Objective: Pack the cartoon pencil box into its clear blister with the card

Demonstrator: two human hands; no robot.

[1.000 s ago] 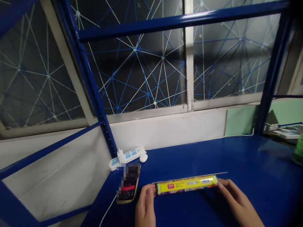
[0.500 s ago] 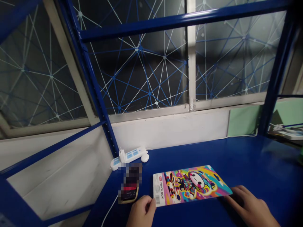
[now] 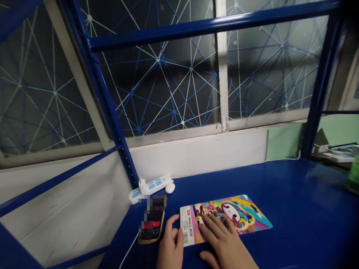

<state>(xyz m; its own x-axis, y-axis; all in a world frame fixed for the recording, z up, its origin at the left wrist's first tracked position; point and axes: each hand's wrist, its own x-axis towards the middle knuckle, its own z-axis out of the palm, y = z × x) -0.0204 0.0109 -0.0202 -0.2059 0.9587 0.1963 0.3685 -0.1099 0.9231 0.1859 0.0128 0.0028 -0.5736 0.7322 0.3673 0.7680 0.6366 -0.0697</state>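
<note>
A colourful flat pencil box [image 3: 252, 216] with a cartoon figure and a white label strip lies on the blue table [image 3: 286, 194]. My right hand [image 3: 221, 239] rests flat on the box's front, fingers stretched out, covering part of the picture. At the box's left end is my left hand [image 3: 171, 241], its thumb by the label edge and its index finger extended, fingers apart. Just left of that hand lies a phone [image 3: 153, 220], partly blurred by pixelation, with a white cable near it.
Behind the phone are a white power strip [image 3: 157, 184] with a plug and a small white round case [image 3: 169, 187]. Blue metal frame bars [image 3: 112, 104] rise at the left and back. A green bottle [image 3: 353, 173] is at the right edge.
My right hand has moved left from the box's right corner onto its front. My left hand's index finger has straightened out. The view has shifted slightly, showing more of the bottle.
</note>
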